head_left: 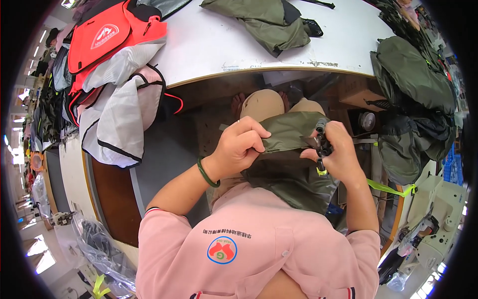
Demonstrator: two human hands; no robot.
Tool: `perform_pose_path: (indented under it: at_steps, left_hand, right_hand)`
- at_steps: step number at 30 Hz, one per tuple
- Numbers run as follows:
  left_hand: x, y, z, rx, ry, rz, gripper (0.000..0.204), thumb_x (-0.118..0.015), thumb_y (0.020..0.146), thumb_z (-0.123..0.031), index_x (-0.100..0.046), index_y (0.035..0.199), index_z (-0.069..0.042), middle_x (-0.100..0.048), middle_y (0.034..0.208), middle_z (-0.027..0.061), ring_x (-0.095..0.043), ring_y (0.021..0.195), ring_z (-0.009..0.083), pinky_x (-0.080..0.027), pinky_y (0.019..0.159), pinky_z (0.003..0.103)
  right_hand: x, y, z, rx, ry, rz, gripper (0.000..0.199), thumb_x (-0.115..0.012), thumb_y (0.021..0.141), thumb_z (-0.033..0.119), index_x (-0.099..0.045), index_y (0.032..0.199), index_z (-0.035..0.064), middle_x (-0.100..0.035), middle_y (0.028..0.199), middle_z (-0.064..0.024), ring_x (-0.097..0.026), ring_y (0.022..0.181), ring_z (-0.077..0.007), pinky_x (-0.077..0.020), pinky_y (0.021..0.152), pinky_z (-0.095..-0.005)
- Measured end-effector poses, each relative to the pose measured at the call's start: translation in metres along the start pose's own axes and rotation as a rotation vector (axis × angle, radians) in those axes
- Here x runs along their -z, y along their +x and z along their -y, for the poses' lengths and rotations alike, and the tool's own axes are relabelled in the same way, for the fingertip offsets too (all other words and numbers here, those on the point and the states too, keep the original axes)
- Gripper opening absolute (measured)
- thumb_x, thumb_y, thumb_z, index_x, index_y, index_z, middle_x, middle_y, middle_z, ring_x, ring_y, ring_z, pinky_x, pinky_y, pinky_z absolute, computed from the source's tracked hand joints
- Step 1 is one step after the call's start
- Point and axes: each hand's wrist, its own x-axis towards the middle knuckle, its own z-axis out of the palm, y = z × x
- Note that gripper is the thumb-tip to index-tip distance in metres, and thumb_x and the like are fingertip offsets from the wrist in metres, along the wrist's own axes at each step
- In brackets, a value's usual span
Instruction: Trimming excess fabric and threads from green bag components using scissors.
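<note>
A piece of olive-green fabric (289, 130) lies over my lap, its edge stretched between my hands. My left hand (242, 142) is closed, pinching that edge between thumb and fingers. Wrapped in my right hand (338, 149) is a small black hand tool (323, 144) with a dark pointed metal tip at the fabric's edge. Its exact kind cannot be made out. A bit of yellow-green ribbon is tied at its lower end. More of the green fabric (298, 192) hangs below, against my front.
Beyond my knees stands a white table (209, 50) with a curved edge, bearing another olive-green piece (264, 25). A red and white bag (117, 55) hangs over its left side, green bags (413, 74) at the right. A sewing machine (433, 219) and yellow-green ribbon (391, 187) are near my right arm.
</note>
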Motion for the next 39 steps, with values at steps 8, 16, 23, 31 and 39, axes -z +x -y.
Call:
perform_pose_path:
  at_steps: [8, 16, 23, 31, 39]
  left_hand:
    - [0.002, -0.001, -0.003, -0.015, 0.009, -0.001, 0.031, -0.061, 0.06, 0.016, -0.043, 0.066, -0.008, -0.064, 0.093, 0.0106, -0.06, 0.076, 0.0249, -0.046, 0.06, 0.031]
    - [0.039, 0.053, 0.044, 0.468, -0.38, 0.134, 0.046, -0.078, 0.083, -0.012, -0.051, 0.12, -0.004, -0.06, 0.11, 0.0045, -0.056, 0.1, 0.014, -0.046, 0.091, 0.031]
    - [0.052, 0.17, 0.218, 0.23, 0.336, -0.212, 0.066, -0.081, 0.079, -0.042, -0.053, 0.122, -0.001, -0.055, 0.121, 0.0163, -0.051, 0.113, 0.0294, -0.042, 0.098, 0.04]
    - [0.015, 0.218, 0.296, 0.106, 0.863, 0.18, 0.075, -0.076, 0.08, -0.046, -0.048, 0.141, -0.012, -0.055, 0.132, 0.0221, -0.05, 0.124, 0.0398, -0.04, 0.103, 0.048]
    - [0.016, 0.171, 0.257, 0.402, 0.539, 0.168, 0.033, -0.065, 0.083, -0.016, -0.069, 0.111, 0.0, -0.07, 0.11, 0.0159, -0.066, 0.104, 0.0263, -0.051, 0.091, 0.037]
  right_hand:
    - [0.005, 0.0, 0.003, 0.144, -0.084, -0.033, 0.043, -0.089, 0.057, 0.016, -0.055, 0.081, 0.0058, -0.058, 0.077, -0.0084, -0.056, 0.081, -0.0346, -0.0447, 0.083, -0.0422]
    - [0.042, -0.071, -0.014, -0.56, 0.464, -0.238, 0.02, -0.071, 0.075, 0.004, -0.057, 0.088, 0.0061, -0.061, 0.087, -0.0028, -0.059, 0.091, -0.0193, -0.0473, 0.086, -0.0402]
    - [0.173, -0.321, 0.002, -0.066, 0.079, -0.972, 0.023, -0.062, 0.087, 0.007, -0.065, 0.109, 0.0003, -0.061, 0.129, -0.0149, -0.052, 0.126, -0.0304, -0.0394, 0.109, -0.0423]
    - [0.2, -0.532, 0.181, -0.703, -0.421, -1.49, 0.03, -0.065, 0.085, 0.004, -0.067, 0.114, -0.0034, -0.062, 0.126, -0.0109, -0.054, 0.122, -0.0206, -0.0386, 0.107, -0.0355]
    - [0.177, -0.651, 0.157, -1.482, -1.292, -0.908, 0.052, -0.064, 0.093, 0.044, -0.064, 0.123, 0.0022, -0.07, 0.109, -0.016, -0.065, 0.099, -0.026, -0.0478, 0.09, -0.0364]
